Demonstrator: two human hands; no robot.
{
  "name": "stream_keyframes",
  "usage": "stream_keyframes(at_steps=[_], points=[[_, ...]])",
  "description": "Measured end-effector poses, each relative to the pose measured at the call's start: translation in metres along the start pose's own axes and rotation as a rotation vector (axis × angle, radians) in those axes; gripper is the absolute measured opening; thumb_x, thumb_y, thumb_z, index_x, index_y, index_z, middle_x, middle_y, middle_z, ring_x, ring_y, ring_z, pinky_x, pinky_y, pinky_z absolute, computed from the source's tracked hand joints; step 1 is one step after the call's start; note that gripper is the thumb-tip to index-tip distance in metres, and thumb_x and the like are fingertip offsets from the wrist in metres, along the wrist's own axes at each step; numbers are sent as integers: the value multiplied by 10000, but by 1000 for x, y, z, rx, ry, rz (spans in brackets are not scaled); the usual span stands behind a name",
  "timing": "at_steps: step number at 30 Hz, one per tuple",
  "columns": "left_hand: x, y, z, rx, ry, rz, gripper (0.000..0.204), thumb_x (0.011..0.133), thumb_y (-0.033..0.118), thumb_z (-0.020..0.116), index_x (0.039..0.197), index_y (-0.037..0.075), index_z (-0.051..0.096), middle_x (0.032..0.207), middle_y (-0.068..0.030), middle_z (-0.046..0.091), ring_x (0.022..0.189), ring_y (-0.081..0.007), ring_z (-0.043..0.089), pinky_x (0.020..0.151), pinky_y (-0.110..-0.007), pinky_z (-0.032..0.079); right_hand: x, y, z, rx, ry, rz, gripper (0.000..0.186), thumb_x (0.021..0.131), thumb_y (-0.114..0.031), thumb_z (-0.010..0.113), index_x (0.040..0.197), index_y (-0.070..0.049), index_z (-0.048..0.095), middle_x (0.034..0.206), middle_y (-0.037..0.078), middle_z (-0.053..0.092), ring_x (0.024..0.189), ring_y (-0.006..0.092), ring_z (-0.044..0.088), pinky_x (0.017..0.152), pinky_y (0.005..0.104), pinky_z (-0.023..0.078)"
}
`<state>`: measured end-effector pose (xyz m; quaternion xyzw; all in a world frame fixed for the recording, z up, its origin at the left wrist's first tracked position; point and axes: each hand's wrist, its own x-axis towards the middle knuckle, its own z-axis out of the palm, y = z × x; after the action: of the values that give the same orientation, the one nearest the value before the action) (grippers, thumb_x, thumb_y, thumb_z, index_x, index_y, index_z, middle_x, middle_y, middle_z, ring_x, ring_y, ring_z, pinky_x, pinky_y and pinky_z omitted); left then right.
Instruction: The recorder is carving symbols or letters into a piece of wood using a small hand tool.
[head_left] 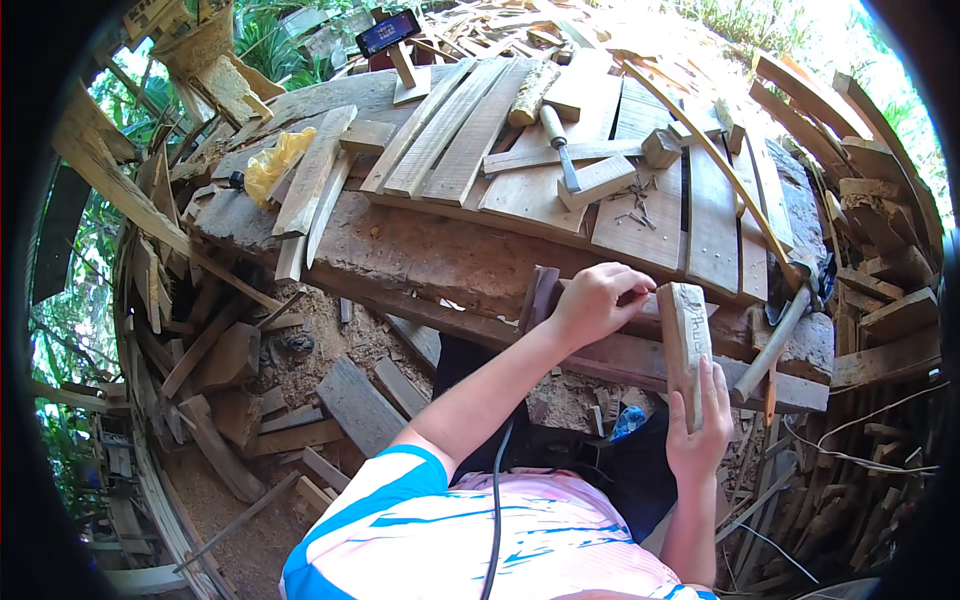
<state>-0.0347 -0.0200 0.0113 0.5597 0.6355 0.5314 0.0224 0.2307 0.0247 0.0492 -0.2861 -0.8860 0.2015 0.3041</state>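
My left hand (603, 305) is curled above the bench edge, thumb and fingertips pinched just left of a wooden block's upper end; whatever they hold is too small to make out. The pale block (683, 335), with handwriting on it, stands in my right hand (698, 425), whose fingers wrap its lower part. Below my left hand is a dark wooden piece (536, 298) at the bench edge. A hammer (775, 340) with a wooden handle rests at the bench's right end. Loose nails (635, 218) and a chisel (562, 155) lie among the boards above my hands.
The rough timber bench (420, 260) carries boards, offcuts, a long thin stick (710, 150) and a yellow plastic bag (275, 165). A phone (388, 33) stands propped at the back. Scrap wood piles (885, 250) surround both sides and cover much of the ground. A black cable crosses my shirt.
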Motion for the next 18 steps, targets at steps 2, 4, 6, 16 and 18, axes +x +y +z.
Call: stream_keyframes(at_steps=[2, 4, 6, 16, 18], points=[[-3, 5, 3, 37, 28, 20, 178, 858, 90, 811, 1032, 97, 777, 946, -87, 778, 880, -291, 758, 805, -395, 617, 0, -4, -3, -47, -15, -6, 640, 922, -122, 755, 1538, -107, 583, 1410, 315, 616, 1211, 505, 669, 987, 507, 562], [-6, 10, 1, 51, 17, 12, 172, 857, 87, 807, 1027, 93, 780, 945, -91, 778, 889, -294, 758, 810, -398, 616, 4, -18, -10, -21, -194, 138, 744, 896, -74, 740, 1599, -133, 506, 1349, 227, 629, 1192, 460, 660, 1005, 490, 543], [-7, 12, 3, 40, -11, 8, 167, 856, 83, 802, 1021, 90, 783, 944, -94, 777, 898, -297, 757, 815, -402, 615, 3, -16, -9, -46, -216, 143, 799, 874, -104, 751, 1621, -165, 475, 1291, 215, 619, 1096, 452, 674, 924, 504, 563], [4, 5, -23, -228, 17, -351, 74, 961, 60, 793, 1013, 22, 828, 977, -54, 810, 876, -102, 734, 798, -272, 588, 24, -14, -5, 56, -256, 194, 860, 873, -254, 754, 1659, -256, 405, 1087, 226, 659, 966, 435, 697, 873, 510, 583], [8, 5, -22, -126, -62, -255, 102, 940, 57, 809, 1032, 18, 829, 989, -74, 813, 897, -122, 746, 830, -274, 585, 23, -7, -8, 59, -258, 209, 859, 873, -256, 752, 1659, -257, 406, 1068, 223, 660, 955, 432, 694, 872, 509, 580]])
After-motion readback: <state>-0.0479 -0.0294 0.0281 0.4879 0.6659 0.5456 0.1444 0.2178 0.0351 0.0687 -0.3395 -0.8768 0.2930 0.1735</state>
